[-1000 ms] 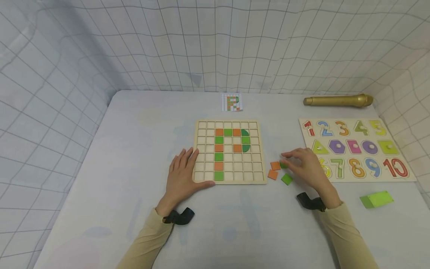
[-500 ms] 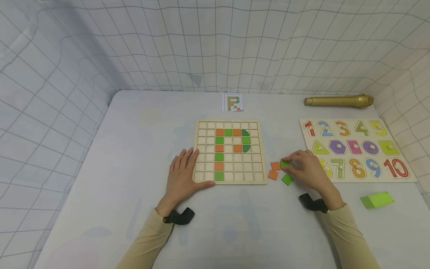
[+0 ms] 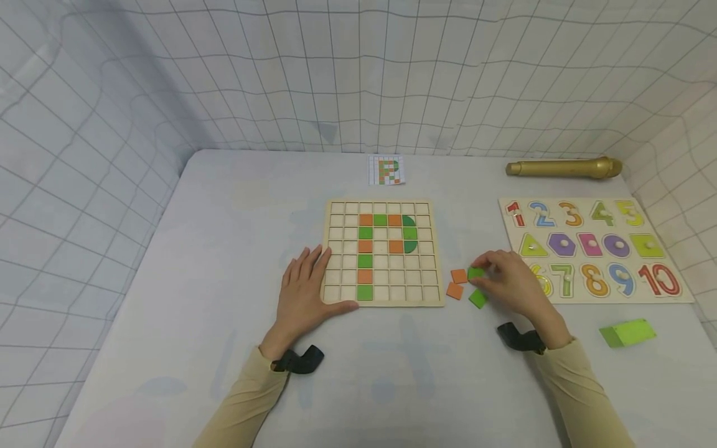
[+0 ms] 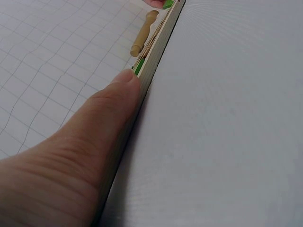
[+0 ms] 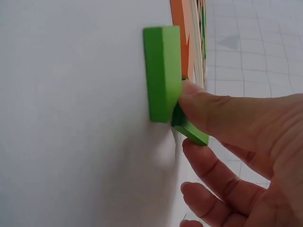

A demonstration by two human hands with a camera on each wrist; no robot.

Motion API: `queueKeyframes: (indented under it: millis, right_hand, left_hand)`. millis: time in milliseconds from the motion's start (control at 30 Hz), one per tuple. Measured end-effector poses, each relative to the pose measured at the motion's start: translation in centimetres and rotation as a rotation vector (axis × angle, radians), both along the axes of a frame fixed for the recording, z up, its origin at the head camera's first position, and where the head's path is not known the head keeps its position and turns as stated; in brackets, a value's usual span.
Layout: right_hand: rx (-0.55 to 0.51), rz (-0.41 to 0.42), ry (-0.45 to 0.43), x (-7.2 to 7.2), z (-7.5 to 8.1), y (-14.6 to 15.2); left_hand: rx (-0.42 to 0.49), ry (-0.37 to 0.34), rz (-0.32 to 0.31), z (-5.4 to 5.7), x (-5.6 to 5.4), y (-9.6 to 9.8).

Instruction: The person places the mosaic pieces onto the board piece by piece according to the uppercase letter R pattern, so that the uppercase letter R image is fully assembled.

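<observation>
My left hand (image 3: 302, 292) lies with fingers spread at the near left corner of a wooden grid board (image 3: 398, 298), thumb along its near edge. Green and orange tiles fill some of the board's cells, with dark green rounded pieces at the upper right of the pattern. Right of the board, my right hand (image 3: 512, 280) pinches a green square tile (image 5: 194, 132) between thumb and forefinger, low at the table. Close by lie another green tile (image 3: 478, 298), an orange tile (image 3: 459, 275) and a second orange tile (image 3: 455, 290).
A pattern card (image 3: 386, 170) lies behind the board. To the right are a number and shape puzzle board (image 3: 599, 252), a gold microphone (image 3: 566, 168) and a green block (image 3: 628, 333). Grid-patterned cloth walls (image 3: 358, 81) stand around the table's back and sides.
My right hand has shifted slightly right, and its fingertips have closed on the green tile, which now shows more. The left hand and board have stayed put.
</observation>
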State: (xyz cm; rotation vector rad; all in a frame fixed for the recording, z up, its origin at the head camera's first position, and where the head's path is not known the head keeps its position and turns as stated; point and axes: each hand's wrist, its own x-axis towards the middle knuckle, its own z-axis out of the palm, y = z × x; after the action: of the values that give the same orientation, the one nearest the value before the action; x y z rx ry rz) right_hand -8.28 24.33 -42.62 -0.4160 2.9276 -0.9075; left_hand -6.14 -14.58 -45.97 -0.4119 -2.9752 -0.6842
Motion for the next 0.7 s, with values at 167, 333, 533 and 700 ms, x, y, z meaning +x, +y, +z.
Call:
queueKeyframes:
  millis: [167,333,533,700]
  right_hand:
    - [-0.018,-0.030,-0.043,0.2,-0.2,-0.1]
    - [-0.056,-0.017,-0.018,0.5,-0.2,0.1]
    - [-0.121,0.000,0.047,0.4,0.2,0.3]
    - [-0.162,0.005,0.090,-0.4,0.7,-0.5]
  left_hand:
    - [-0.003,0.000,0.001,-0.1,0.0,0.0]
    - [0.004,0.004,0.003,-0.1,0.1,-0.1]
    - [-0.003,0.010,-0.001,-0.1,0.1,0.0]
    - [-0.013,0.007,0.000,-0.2,0.0,0.0]
